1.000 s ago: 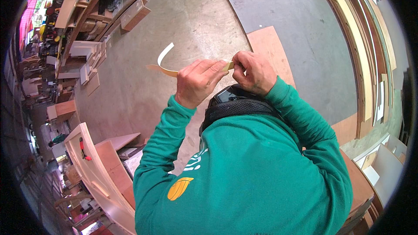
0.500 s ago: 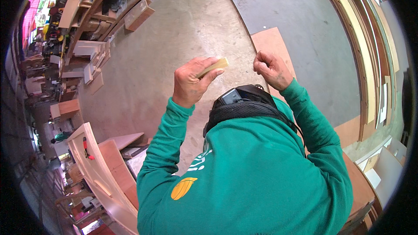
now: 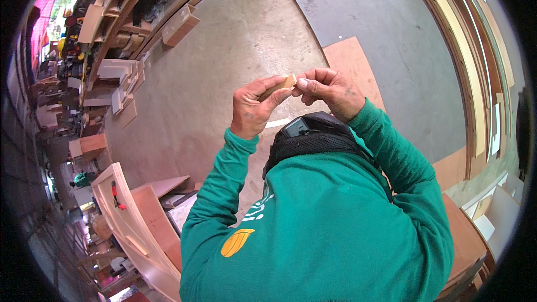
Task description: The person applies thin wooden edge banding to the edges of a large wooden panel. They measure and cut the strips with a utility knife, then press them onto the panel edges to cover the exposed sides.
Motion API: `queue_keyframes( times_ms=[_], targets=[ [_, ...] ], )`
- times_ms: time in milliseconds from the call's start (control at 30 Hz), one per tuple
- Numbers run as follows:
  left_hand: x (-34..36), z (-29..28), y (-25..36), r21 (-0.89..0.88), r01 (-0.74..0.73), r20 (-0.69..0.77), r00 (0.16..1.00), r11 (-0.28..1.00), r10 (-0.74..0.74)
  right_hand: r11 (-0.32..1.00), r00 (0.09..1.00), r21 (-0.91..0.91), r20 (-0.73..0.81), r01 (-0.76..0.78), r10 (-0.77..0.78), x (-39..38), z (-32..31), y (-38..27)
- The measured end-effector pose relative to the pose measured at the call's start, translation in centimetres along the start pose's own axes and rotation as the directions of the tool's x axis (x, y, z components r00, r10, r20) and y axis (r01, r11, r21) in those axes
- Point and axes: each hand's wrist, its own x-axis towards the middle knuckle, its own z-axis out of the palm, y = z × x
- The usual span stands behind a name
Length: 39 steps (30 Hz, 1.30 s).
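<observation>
The left hand (image 3: 251, 107) holds the strip (image 3: 287, 83) between its thumb below and its fingers above, a firm, narrow grip with the tan end poking out past the fingertips. That end points toward the right hand (image 3: 331, 90); the long axis of what shows runs slantwise across the body, from lower left in the palm to upper right at the tip. Most of its length (the part behind the fingers) is hidden. The strip is in the air in front of the waist, above the floor (image 3: 224, 45).

The right hand's thumb and forefinger are drawn close together right at the strip's pale tip; I cannot tell whether they pinch it or merely touch it. A white band (image 3: 277, 123) shows below the left hand, beside the black bag (image 3: 319, 134) at the waist; whether it belongs to the strip is unclear. Beyond the right hand lie a brown board (image 3: 352, 64) and a grey sheet (image 3: 408, 67). A red tool (image 3: 115, 194) rests on the pale panel (image 3: 131, 226) at lower left.
</observation>
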Motion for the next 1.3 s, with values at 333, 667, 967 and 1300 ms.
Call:
queue_keyframes(
  times_ms=[333, 667, 967, 1300],
  targets=[
    [-0.7, 0.1, -1.1, -0.033, 0.044, 0.013, 0.999, 0.998, -0.044, 0.946, 0.991, 0.300, 0.094, -0.122, 0.098, 0.7, -1.1, 1.9],
    [-1.0, 0.9, -1.4, -0.041, 0.086, -0.014, 0.996, 0.995, -0.087, 0.901, 0.982, 0.400, 0.151, -0.166, 0.114, 0.6, -2.1, 3.1],
    [-0.8, 0.9, -1.5, -0.032, 0.121, -0.012, 0.993, 0.992, -0.121, 0.917, 0.981, 0.363, 0.158, -0.164, 0.113, 0.9, -2.5, 3.3],
    [-0.3, 0.9, -0.3, 0.294, -0.120, -0.001, 0.992, 0.948, 0.126, 0.946, 0.992, 0.310, 0.108, -0.098, 0.067, 1.2, -2.9, 4.1]
  ],
)
